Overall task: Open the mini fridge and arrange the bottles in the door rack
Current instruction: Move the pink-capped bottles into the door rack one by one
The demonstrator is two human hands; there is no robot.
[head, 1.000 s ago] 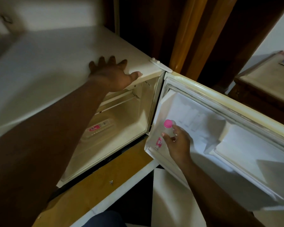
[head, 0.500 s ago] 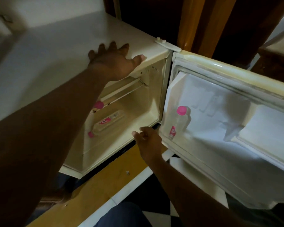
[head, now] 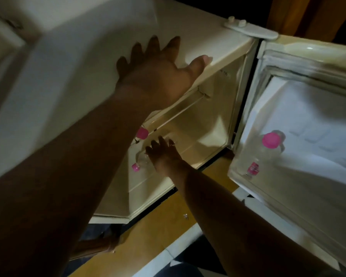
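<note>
The cream mini fridge (head: 84,62) stands with its door (head: 318,108) swung wide to the right. One clear bottle with a pink cap (head: 269,145) stands upright at the hinge end of the door rack (head: 246,179). Inside, a second clear bottle (head: 141,161) lies on its side on the fridge floor, pink cap toward me. A third pink cap (head: 141,133) shows behind it, partly hidden by my left arm. My left hand (head: 158,72) rests flat on the fridge top, fingers spread. My right hand (head: 164,154) is inside the fridge, fingers extended over the lying bottle.
A wire shelf (head: 180,114) runs across the upper part of the fridge interior. The door hinge (head: 250,29) sits at the top right corner. Below the fridge is a wooden strip (head: 168,218), then black and white floor tiles (head: 176,256).
My right hand let go of the bottle in the door rack, crossed left past the fridge's front edge and now reaches inside over the lying bottle. My left hand stayed on top.
</note>
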